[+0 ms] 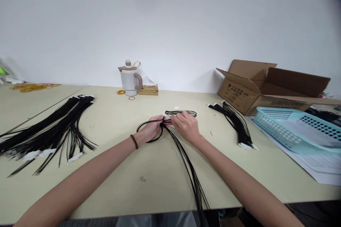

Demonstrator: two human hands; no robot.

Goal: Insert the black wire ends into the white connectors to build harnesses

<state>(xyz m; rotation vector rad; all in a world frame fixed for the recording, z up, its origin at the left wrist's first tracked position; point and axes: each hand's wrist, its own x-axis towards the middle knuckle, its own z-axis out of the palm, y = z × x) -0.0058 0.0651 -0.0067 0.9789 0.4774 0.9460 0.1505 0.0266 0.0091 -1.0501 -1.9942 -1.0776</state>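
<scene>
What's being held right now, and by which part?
The black cable bundle, near its far end where the strands gather, in both the left grip and right grip. Exact finger contact is partly hidden.

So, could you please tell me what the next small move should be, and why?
I'd probably have the right hand draw the trailing black wires up towards the loop at the left hand: both hands are at the gathered part, while the loose lengths run past the near edge of the table.
</scene>
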